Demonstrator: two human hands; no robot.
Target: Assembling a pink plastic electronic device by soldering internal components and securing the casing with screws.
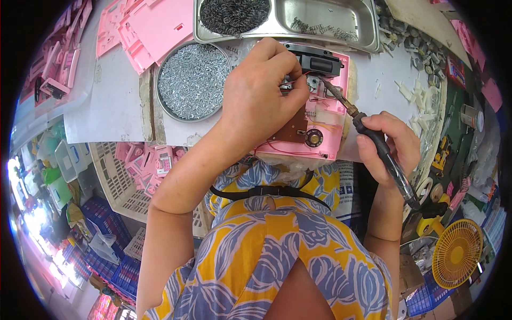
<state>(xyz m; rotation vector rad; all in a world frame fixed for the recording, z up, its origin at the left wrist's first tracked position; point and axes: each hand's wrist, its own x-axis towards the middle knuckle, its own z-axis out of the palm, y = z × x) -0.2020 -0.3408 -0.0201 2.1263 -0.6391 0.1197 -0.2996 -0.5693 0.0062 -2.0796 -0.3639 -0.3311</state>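
Observation:
A pink plastic casing (332, 124) lies open on the worktop in front of me. Inside it are a black plastic block (321, 64), a brown circuit board (289, 131), a small round black-and-brass part (314, 138) and thin wires. Over the casing's left side, my left hand (265, 90) is closed in a pinch on a thin red wire (308, 73), its end partly hidden by the fingers. My right hand (393, 144) grips a soldering iron (381, 146) by its black handle. The iron's tip meets or nearly meets the small metal parts beside my left fingertips.
A round tin (228, 87) of small screws stands left of the casing. Behind is a metal tray (273, 18) of springs. Pink panels (154, 32) are stacked at the far left, and a cream basket (114, 184) holds pink parts. A yellow fan (457, 254) stands lower right.

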